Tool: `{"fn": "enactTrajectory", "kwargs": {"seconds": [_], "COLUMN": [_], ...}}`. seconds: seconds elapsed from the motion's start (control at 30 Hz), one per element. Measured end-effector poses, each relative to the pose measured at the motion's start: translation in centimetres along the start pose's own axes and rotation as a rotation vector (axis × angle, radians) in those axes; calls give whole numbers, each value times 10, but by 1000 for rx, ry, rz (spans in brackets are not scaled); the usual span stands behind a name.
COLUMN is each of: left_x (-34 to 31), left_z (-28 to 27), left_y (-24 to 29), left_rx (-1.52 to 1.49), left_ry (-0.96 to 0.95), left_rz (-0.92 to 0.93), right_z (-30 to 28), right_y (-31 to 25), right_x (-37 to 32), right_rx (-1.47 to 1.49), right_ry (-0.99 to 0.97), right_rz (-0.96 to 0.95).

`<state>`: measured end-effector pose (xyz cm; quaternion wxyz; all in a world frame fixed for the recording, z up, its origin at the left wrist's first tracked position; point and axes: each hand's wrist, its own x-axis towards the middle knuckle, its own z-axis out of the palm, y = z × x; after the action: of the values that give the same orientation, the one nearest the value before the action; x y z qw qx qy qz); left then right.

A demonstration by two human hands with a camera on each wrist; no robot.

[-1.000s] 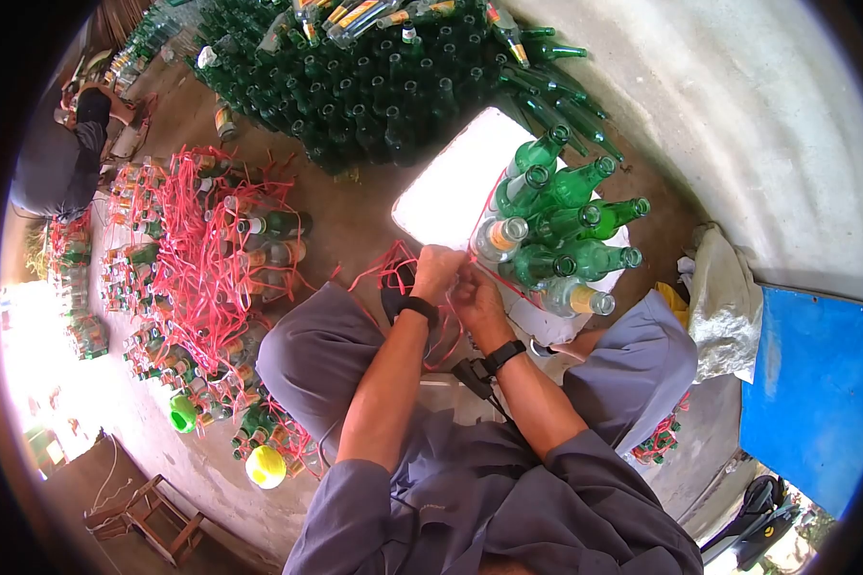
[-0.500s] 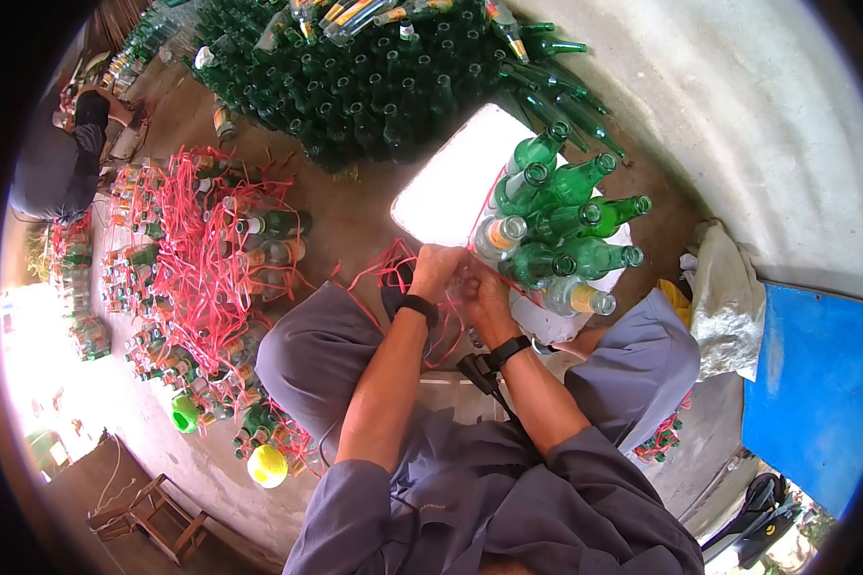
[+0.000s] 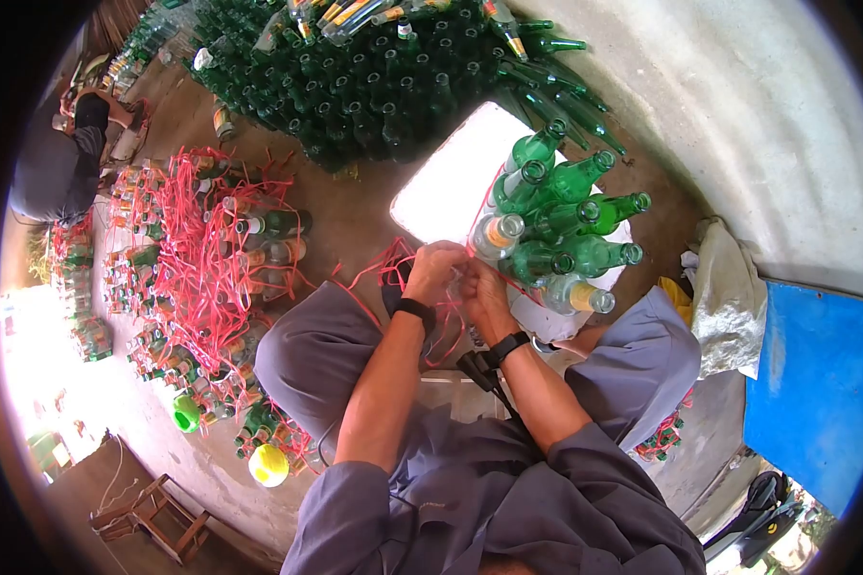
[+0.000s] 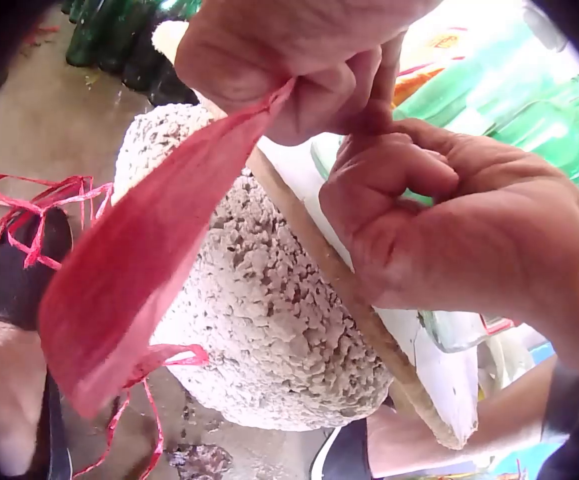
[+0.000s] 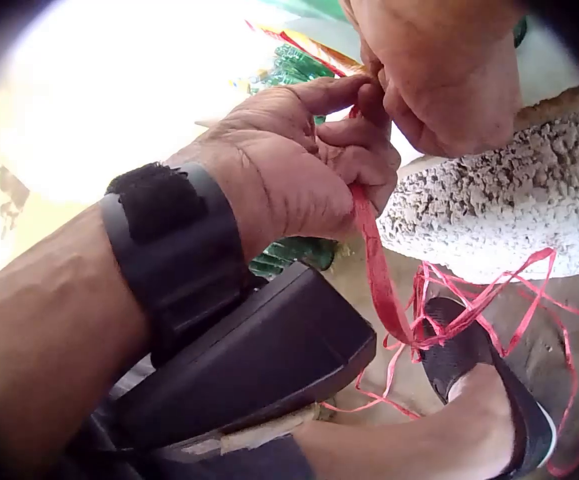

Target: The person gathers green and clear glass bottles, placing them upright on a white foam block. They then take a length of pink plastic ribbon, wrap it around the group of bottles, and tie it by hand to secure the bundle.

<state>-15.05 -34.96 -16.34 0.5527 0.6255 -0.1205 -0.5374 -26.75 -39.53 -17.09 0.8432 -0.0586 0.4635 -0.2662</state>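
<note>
My left hand (image 3: 435, 272) and right hand (image 3: 488, 298) meet at the near left side of a cluster of green and clear glass bottles (image 3: 575, 180). The bottles stand upright on a white-topped block (image 3: 451, 182) with rough, pitted sides. A thin red plastic twine (image 3: 496, 190) runs around the cluster to my hands. In the left wrist view, a flat red end of the twine (image 4: 159, 260) hangs from my left fingers (image 4: 339, 95). My right fingers (image 4: 399, 165) are curled in a pinch against them; the twine between the fingertips is mostly hidden.
Bottle bundles under tangled red twine (image 3: 197, 259) stand on the floor at left. Many green bottles (image 3: 355, 96) are massed at the back, with others lying by the wall. A white sack (image 3: 724, 297) and blue panel (image 3: 815, 383) are at right. Another person (image 3: 58, 158) sits far left.
Both hands stay by the bottles, with only small shifts of the fingers and wrists. The bottles have not visibly moved on the block.
</note>
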Motion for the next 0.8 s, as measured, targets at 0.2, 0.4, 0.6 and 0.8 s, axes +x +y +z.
{"fn": "enactTrajectory", "kwargs": {"seconds": [0.2,0.4,0.6,0.8], "left_x": [-6,-1,-6,2], "left_z": [15,-1,1,-4], "left_y": [18,-4,18,2], "left_rx": [-35,800,982,755], "left_ry": [141,-22,-108,-106], "left_rz": [-151,497,483,408], "right_z": [0,3,-8,-6], "right_y": [6,6,6,-4], "right_x": [0,-5,5,2], "right_rx": [70,66,94,159], "right_ry": [94,62,-12,-53], "right_rz": [27,28,38,129]}}
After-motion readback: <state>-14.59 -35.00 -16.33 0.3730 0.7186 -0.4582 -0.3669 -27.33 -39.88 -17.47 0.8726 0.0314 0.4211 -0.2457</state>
